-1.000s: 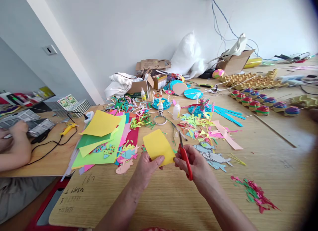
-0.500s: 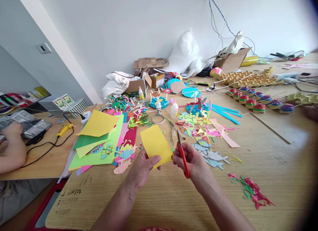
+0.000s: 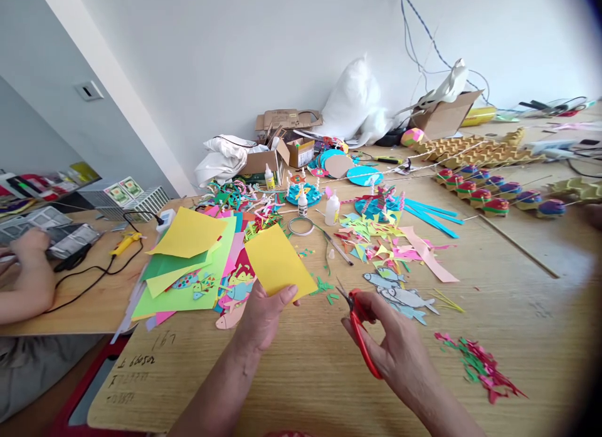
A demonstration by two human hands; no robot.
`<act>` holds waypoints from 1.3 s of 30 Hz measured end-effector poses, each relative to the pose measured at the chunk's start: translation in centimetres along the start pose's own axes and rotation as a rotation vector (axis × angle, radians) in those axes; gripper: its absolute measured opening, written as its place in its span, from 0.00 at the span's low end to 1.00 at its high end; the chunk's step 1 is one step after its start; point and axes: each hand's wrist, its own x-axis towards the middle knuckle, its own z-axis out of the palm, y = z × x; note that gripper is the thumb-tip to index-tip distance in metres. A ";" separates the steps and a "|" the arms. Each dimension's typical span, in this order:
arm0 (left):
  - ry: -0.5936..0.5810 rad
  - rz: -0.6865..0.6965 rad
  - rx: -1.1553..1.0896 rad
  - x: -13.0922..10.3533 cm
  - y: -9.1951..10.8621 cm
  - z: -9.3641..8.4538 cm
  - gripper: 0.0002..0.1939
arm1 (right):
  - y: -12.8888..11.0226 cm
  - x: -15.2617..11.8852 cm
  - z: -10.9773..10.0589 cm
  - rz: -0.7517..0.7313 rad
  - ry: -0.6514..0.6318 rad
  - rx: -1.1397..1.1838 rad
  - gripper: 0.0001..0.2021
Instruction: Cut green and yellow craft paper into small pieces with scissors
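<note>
My left hand [image 3: 266, 315] grips the lower edge of a yellow sheet of paper [image 3: 279, 258], thumb on top. In my right hand [image 3: 388, 336] is a pair of scissors [image 3: 363, 343] with red handles, its blades slightly parted and pointing up and left, apart from the paper. Small green paper scraps [image 3: 324, 286] lie on the table between the two hands. Grey-blue paper fish [image 3: 404, 293] rest just beyond my right hand. Left of the yellow sheet, several colored paper fish [image 3: 237, 293] lie beside a stack of colored paper [image 3: 188, 233].
Glue bottles [image 3: 332, 210], a tape roll [image 3: 301, 226] and bright scraps [image 3: 376, 239] lie ahead. Painted egg-carton pieces [image 3: 496, 205] stand at the right, near a thin stick [image 3: 520, 246]. Red and green shreds [image 3: 480, 365] lie nearer. At the left, another person's arm [image 3: 28, 280] rests on a table.
My right hand with the scissors has moved down and right, away from the paper. My left hand has shifted the yellow sheet left and tilted it.
</note>
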 end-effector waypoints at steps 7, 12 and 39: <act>-0.003 -0.006 -0.045 0.0 0.1 0.8 0.13 | 0.2 -1.4 0.5 0.028 -0.173 -0.032 0.06; -0.009 -0.002 -0.064 0.0 0.3 1.3 0.14 | -0.9 -1.4 0.8 0.142 -0.271 0.115 0.09; -0.064 -0.135 -0.110 -0.7 -0.3 1.6 0.12 | -2.3 -0.4 0.9 0.325 -0.368 0.319 0.11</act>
